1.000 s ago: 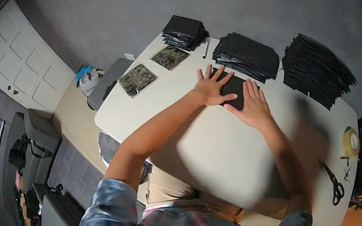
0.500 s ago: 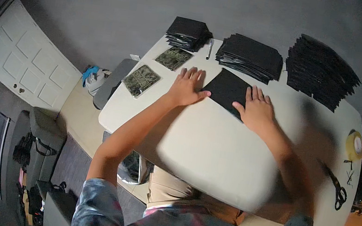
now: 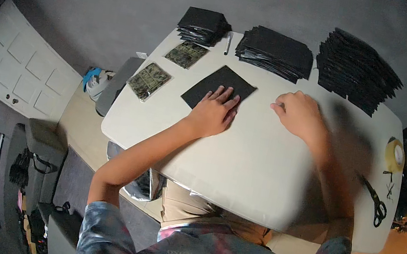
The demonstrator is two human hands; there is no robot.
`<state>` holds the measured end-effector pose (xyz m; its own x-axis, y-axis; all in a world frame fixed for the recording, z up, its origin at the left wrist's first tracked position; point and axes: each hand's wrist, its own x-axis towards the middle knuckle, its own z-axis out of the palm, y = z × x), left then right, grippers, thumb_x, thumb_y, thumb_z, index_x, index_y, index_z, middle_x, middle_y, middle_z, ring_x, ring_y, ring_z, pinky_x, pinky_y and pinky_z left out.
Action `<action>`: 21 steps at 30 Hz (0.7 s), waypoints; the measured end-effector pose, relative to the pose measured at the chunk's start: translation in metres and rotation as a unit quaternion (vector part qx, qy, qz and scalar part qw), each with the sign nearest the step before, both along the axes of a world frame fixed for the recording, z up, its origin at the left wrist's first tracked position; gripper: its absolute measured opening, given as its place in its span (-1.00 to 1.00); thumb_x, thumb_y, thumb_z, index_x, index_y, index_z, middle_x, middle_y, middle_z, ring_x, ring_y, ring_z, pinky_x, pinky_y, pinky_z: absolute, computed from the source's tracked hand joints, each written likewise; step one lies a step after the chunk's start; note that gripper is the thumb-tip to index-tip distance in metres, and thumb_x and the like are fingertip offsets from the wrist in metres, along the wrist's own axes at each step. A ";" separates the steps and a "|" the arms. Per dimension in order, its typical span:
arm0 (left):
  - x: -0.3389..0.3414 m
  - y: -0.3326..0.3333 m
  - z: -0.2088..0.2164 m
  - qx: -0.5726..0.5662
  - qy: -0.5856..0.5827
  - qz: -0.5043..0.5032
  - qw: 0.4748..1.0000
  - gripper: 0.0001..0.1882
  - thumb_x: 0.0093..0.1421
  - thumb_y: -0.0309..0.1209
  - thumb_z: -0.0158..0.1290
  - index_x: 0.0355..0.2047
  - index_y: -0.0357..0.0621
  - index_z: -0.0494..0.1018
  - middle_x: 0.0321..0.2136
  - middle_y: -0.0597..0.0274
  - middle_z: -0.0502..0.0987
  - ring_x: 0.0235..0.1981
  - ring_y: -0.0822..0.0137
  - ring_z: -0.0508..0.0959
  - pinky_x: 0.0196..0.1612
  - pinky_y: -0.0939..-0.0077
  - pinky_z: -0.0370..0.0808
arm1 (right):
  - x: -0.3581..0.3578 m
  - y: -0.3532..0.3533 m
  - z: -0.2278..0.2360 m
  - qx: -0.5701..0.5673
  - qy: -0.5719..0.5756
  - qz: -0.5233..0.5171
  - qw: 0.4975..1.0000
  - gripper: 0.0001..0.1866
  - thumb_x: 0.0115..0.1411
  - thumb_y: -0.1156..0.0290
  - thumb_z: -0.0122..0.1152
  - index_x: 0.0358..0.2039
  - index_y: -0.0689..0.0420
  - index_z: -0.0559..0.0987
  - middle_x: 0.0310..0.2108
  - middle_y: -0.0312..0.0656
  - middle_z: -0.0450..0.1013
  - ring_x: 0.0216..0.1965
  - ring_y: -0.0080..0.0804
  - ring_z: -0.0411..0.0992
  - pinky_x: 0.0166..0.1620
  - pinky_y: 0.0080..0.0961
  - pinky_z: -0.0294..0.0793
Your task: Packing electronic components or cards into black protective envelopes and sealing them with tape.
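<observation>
A flat black rectangular packet [image 3: 213,87] lies turned at an angle on the white table. My left hand [image 3: 215,111] rests on its near edge with fingers stretched out flat. To the right of the packet, apart from it, my right hand [image 3: 297,112] hovers over or rests on the tabletop, I cannot tell which. Its fingers are curled in, and the inside of the hand is hidden. Two clear-wrapped camouflage-patterned packets, a nearer one [image 3: 149,82] and a farther one [image 3: 186,54], sit left of the black one.
Along the far edge stand three black stacks: a small one [image 3: 204,26], a middle one [image 3: 275,52] and a tall fanned one [image 3: 356,71]. A marker [image 3: 228,43] lies between the first two. Yellow tape [image 3: 395,154] and black scissors [image 3: 377,204] lie near the right edge.
The black packet has shifted left and turned. My left hand has moved onto its near edge. My right hand has let go of it, and its fingers have curled in.
</observation>
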<state>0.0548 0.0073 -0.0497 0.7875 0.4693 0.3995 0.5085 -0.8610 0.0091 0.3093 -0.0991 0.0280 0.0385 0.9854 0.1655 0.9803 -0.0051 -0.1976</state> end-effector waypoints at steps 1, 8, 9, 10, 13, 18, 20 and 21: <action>-0.003 0.000 0.001 -0.004 -0.001 -0.006 1.000 -0.56 0.33 -0.15 0.10 0.02 -0.27 0.59 0.19 -0.32 0.50 0.26 -0.26 0.47 0.35 0.04 0.40 | 0.003 -0.003 0.003 -0.010 0.011 -0.020 1.000 -0.70 0.34 0.15 0.28 -0.21 0.14 0.75 -0.28 -0.03 0.67 -0.24 -0.07 0.64 -0.05 -0.15 0.60; -0.012 -0.011 0.030 -0.130 -0.046 -0.074 0.988 -0.73 0.18 -0.23 0.30 -0.26 -0.18 0.70 -0.23 0.07 0.68 -0.13 0.05 0.64 0.00 0.20 0.61 | 0.130 -0.072 -0.030 0.000 -0.040 -0.079 0.996 -0.75 0.37 0.23 0.22 -0.13 0.11 0.70 -0.26 -0.02 0.65 -0.21 -0.20 0.65 -0.07 -0.20 0.60; 0.005 -0.011 0.031 -0.138 -0.065 -0.107 0.982 -0.73 0.18 -0.23 0.30 -0.26 -0.18 0.70 -0.23 0.07 0.68 -0.13 0.05 0.64 0.00 0.20 0.61 | 0.165 -0.122 -0.024 -0.019 -0.117 -0.166 0.979 -0.73 0.36 0.26 0.21 -0.07 0.13 0.67 -0.22 0.02 0.64 -0.16 -0.13 0.64 -0.05 -0.18 0.60; 0.010 -0.009 0.030 -0.128 -0.068 -0.118 0.982 -0.74 0.19 -0.24 0.30 -0.26 -0.18 0.71 -0.23 0.07 0.68 -0.14 0.04 0.64 -0.01 0.20 0.62 | 0.185 -0.148 -0.034 -0.032 -0.169 -0.227 0.959 -0.70 0.35 0.28 0.20 -0.01 0.15 0.64 -0.19 0.07 0.63 -0.12 -0.05 0.64 -0.04 -0.16 0.59; 0.019 -0.002 0.024 -0.125 -0.059 -0.138 0.981 -0.71 0.23 -0.20 0.27 -0.20 -0.15 0.71 -0.22 0.07 0.67 -0.16 0.03 0.66 -0.05 0.20 0.64 | 0.199 -0.228 -0.007 -0.159 -0.138 -0.302 0.930 -0.59 0.20 0.49 0.26 0.09 0.15 0.57 -0.09 0.18 0.58 -0.01 0.21 0.54 0.03 -0.10 0.58; 0.034 -0.001 0.022 -0.091 -0.024 -0.122 0.988 -0.68 0.27 -0.13 0.23 -0.16 -0.10 0.70 -0.23 0.11 0.68 -0.15 0.04 0.68 -0.10 0.17 0.65 | 0.204 -0.315 -0.019 -0.098 -0.064 -0.298 0.947 -0.41 0.04 0.70 0.19 0.16 0.22 0.53 0.06 0.25 0.52 0.17 0.22 0.44 0.26 -0.09 0.45; 0.046 -0.005 0.021 -0.069 -0.005 -0.117 0.991 -0.72 0.28 -0.13 0.21 -0.21 -0.04 0.69 -0.23 0.14 0.68 -0.22 0.03 0.69 -0.18 0.15 0.66 | 0.208 -0.334 -0.027 -0.053 -0.082 -0.267 0.959 -0.38 0.03 0.71 0.18 0.18 0.20 0.53 0.08 0.24 0.51 0.18 0.20 0.43 0.27 -0.12 0.44; 0.047 -0.010 0.026 -0.037 0.031 -0.104 0.993 -0.74 0.29 -0.14 0.20 -0.23 -0.03 0.69 -0.23 0.14 0.68 -0.25 0.03 0.70 -0.21 0.13 0.66 | 0.211 -0.345 -0.027 -0.006 -0.101 -0.227 0.969 -0.35 0.02 0.71 0.17 0.21 0.18 0.53 0.10 0.23 0.51 0.19 0.19 0.43 0.29 -0.14 0.43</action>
